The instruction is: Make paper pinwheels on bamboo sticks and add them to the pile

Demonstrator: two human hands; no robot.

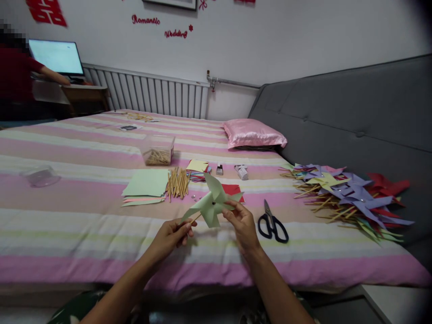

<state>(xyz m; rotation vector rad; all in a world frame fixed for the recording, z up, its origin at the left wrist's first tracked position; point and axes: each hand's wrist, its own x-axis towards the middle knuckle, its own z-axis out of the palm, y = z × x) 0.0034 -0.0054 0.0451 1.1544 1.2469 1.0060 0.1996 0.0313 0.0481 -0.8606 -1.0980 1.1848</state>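
A pale green paper pinwheel (212,201) on a wooden stick hovers above the striped bed (84,216). My left hand (170,236) pinches the lower end of the stick. My right hand (241,225) holds the edge of a blade near the black centre pin. Black-handled scissors (272,222) lie just right of my right hand. A bundle of wooden sticks (178,182) and a stack of coloured paper sheets (146,186) lie behind the pinwheel.
A heap of finished pinwheels (351,195) lies at the bed's right side by the grey headboard (354,112). A clear box of sticks (158,150), a pink pillow (253,133) and a clear lid (40,175) are on the bed. A person in red (16,76) sits at a monitor, far left.
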